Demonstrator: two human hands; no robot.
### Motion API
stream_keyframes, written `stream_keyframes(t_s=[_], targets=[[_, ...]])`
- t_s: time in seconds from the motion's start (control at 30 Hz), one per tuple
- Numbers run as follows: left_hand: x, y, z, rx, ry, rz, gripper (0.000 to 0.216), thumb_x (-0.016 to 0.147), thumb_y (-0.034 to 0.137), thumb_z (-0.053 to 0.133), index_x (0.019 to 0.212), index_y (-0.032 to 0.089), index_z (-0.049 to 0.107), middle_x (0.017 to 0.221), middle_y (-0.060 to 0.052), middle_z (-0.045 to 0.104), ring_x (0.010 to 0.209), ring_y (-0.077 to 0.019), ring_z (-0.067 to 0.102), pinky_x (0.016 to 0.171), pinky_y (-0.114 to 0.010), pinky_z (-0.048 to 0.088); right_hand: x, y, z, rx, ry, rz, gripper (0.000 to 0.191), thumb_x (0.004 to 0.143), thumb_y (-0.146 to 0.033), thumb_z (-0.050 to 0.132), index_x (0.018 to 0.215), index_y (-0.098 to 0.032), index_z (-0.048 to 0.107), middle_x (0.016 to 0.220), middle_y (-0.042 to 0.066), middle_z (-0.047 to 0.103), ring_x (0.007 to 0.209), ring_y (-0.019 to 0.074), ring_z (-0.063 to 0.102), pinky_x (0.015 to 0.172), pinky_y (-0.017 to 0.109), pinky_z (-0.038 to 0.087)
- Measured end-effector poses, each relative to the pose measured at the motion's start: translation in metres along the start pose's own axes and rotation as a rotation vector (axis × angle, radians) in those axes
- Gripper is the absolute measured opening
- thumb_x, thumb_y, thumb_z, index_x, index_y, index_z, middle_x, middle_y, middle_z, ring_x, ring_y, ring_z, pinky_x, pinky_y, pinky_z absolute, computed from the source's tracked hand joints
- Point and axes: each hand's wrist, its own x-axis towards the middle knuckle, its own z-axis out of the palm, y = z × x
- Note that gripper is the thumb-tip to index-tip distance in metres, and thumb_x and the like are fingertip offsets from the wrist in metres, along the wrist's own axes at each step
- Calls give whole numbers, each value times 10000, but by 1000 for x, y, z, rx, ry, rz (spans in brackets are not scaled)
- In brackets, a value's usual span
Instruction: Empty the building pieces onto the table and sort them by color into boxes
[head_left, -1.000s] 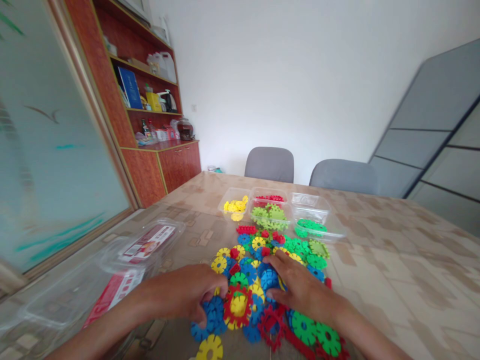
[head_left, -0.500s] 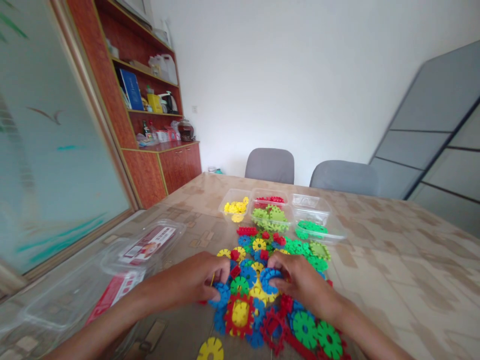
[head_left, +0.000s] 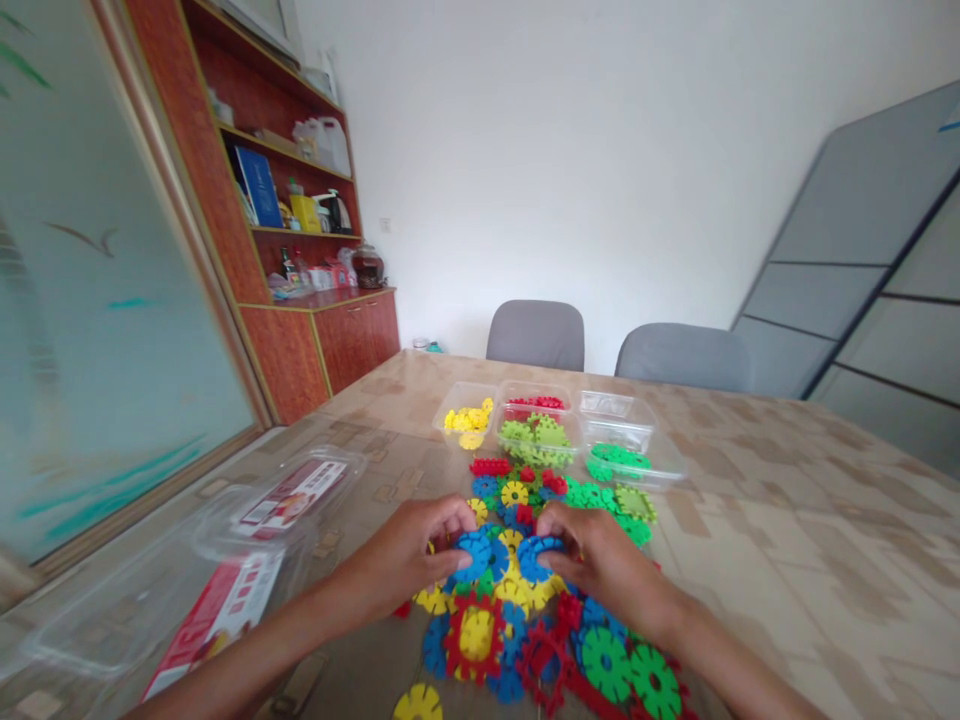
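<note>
My left hand [head_left: 421, 545] is closed on a blue notched plastic disc [head_left: 474, 556], held between thumb and fingers above the pile. Level with it, my right hand [head_left: 596, 548] grips blue notched discs [head_left: 537, 560], which look like several stacked together. A small gap separates what the two hands hold. Beneath them spreads a pile of loose pieces. In it are a red square frame piece [head_left: 454, 640], green discs [head_left: 606, 662] and yellow discs [head_left: 418, 703]. Some pieces under my hands are hidden.
Beyond the pile stand clear plastic tubs: one with yellow pieces [head_left: 469, 416], one with light green pieces [head_left: 536, 440], one with green discs [head_left: 619, 461]. Clear lids [head_left: 281, 500] with labels lie at the left. Two grey chairs [head_left: 535, 335] stand across the table.
My left hand has moved right and away from me with its blue disc, coming closer to my right hand. The right hand stays almost in place, still holding blue discs.
</note>
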Motion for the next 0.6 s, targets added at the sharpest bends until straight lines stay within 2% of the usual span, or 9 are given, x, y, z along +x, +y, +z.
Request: stream_keyframes(t_s=[0.1, 0.2, 0.3, 0.4, 0.5, 0.6], targets=[[2, 0, 5, -70, 22, -34, 79, 761, 197, 554, 830, 161, 536, 680, 53, 496, 606, -95, 459, 536, -187, 350, 1, -6, 1, 196, -17, 7, 146, 751, -124, 629, 753, -205, 507, 669, -60, 493, 608, 111, 451, 566, 218, 334], [2, 2, 13, -183, 4, -102, 131, 742, 241, 581, 822, 163, 513, 653, 55, 507, 545, -94, 491, 490, -189, 383, 2, -14, 4, 351, -23, -5, 128, 755, -162, 633, 757, -199, 510, 691, -52, 495, 633, 112, 447, 591, 223, 353], [0, 7, 20, -304, -48, -184, 213, 707, 273, 634, 828, 172, 490, 647, 54, 541, 490, -92, 514, 461, -199, 420, 1, -16, 10, 375, -12, -19, 122, 764, -182, 640, 767, -198, 519, 695, -50, 502, 635, 112, 445, 587, 225, 348], [-2, 12, 24, -399, -92, -223, 291, 687, 302, 695, 828, 180, 471, 627, 56, 563, 479, -97, 543, 472, -207, 448, -2, -18, 14, 383, -63, -25, 124, 781, -226, 651, 821, -198, 537, 734, -40, 522, 658, 117, 452, 592, 230, 345], [-4, 11, 26, -454, -139, -225, 333, 681, 318, 728, 828, 179, 463, 634, 51, 574, 492, -98, 562, 490, -208, 460, -4, -23, 14, 423, -140, -24, 114, 782, -221, 632, 830, -199, 531, 738, -43, 504, 652, 111, 423, 587, 230, 331], [-4, 6, 28, -446, -158, -170, 302, 715, 320, 707, 860, 171, 488, 689, 36, 579, 522, -94, 561, 500, -202, 460, -3, -26, 13, 460, -160, -10, 134, 747, -190, 633, 818, -202, 519, 717, -52, 491, 635, 105, 414, 574, 224, 325]])
